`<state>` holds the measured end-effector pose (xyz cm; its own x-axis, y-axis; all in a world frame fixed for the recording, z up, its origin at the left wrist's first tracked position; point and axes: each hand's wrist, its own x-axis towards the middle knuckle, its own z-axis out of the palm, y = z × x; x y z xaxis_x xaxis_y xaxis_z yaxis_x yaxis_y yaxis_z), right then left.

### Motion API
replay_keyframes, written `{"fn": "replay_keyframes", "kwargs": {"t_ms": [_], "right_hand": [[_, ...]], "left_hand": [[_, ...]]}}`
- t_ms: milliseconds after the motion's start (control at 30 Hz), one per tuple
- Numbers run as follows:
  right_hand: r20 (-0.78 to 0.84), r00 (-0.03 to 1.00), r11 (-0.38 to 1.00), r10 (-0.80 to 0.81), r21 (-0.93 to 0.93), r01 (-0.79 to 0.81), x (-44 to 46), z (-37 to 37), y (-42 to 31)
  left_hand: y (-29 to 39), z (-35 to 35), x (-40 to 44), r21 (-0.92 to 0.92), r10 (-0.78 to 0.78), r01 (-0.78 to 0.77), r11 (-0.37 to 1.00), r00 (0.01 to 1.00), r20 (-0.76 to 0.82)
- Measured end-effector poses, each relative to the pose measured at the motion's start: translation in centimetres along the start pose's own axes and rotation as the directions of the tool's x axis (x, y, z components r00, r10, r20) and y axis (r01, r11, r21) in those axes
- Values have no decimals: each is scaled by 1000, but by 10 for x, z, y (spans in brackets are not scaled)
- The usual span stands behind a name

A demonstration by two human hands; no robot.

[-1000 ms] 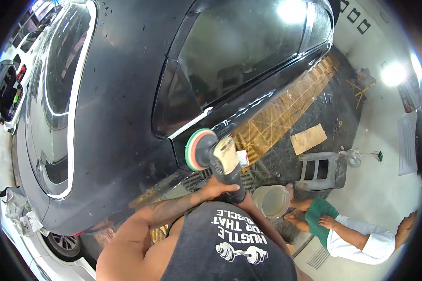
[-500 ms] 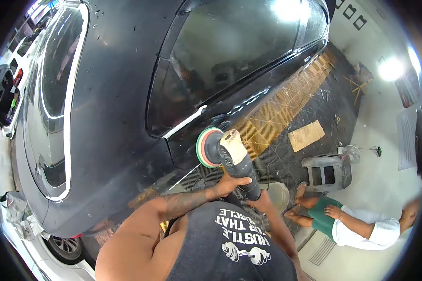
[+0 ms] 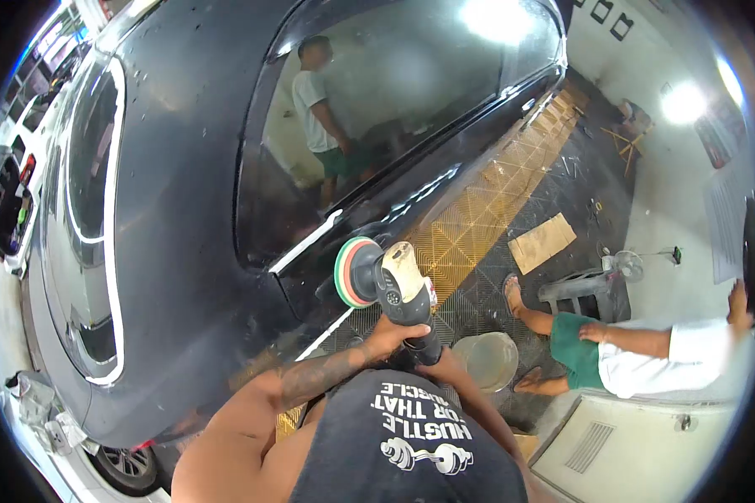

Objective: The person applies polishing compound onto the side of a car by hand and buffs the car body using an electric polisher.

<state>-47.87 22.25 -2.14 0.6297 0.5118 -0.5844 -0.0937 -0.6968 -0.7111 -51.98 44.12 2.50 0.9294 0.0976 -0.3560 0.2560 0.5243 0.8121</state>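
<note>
A cordless-looking black and beige car polisher [image 3: 404, 289] is held in front of my chest. Its round pad [image 3: 348, 272], layered in green, white and orange, faces the side panel of a dark car [image 3: 193, 210]; whether it touches the paint I cannot tell. My left hand [image 3: 390, 335] is wrapped around the polisher's body behind its head. Farther back, my right hand [image 3: 441, 366] grips the rear end of the handle, partly hidden by my shirt. White trim [image 3: 310, 239] runs below the car's side window [image 3: 394, 117], just above the pad.
A person in green shorts [image 3: 577, 345] walks or stands at my right. Near them are a grey plastic stool [image 3: 591, 298], a round tub [image 3: 486, 360] and flat cardboard [image 3: 543, 243] on the floor tiles. A white car [image 3: 113, 469] stands at left, a white door [image 3: 600, 448] lower right.
The polisher has shifted slightly left and down in view, still in both hands. The person at right has moved their legs apart, and their reflection now appears in the car window.
</note>
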Motion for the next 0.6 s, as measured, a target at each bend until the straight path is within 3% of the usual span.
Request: {"fn": "replay_keyframes", "kwargs": {"t_ms": [133,200,233,267,333,433,533,600], "right_hand": [[-177,983,986,43,165,-14,35,1,21],[-177,978,947,-110,279,157,49,-9,10],[-299,934,927,-197,252,277,47,-13,-1],[-302,931,925,-203,253,284,58,-17,3],[-227,969,897,-96,403,183,91,-24,27],[-233,971,933,-55,334,133,103,-67,9],[-276,961,917,-32,375,138,160,-86,42],[-227,973,885,32,459,78,138,-116,-9]], "left_hand": [[11,11,52,-8,11,-11,1000,999,48],[19,19,78,10,38,-38,999,998,56],[25,22,89,30,7,-9,1000,998,70],[30,27,96,48,-27,24,999,996,80],[25,32,127,80,-9,4,997,997,71],[30,50,168,189,62,-69,980,997,43],[45,74,219,228,43,-56,972,997,62],[39,78,256,238,-146,114,965,981,124]]}}
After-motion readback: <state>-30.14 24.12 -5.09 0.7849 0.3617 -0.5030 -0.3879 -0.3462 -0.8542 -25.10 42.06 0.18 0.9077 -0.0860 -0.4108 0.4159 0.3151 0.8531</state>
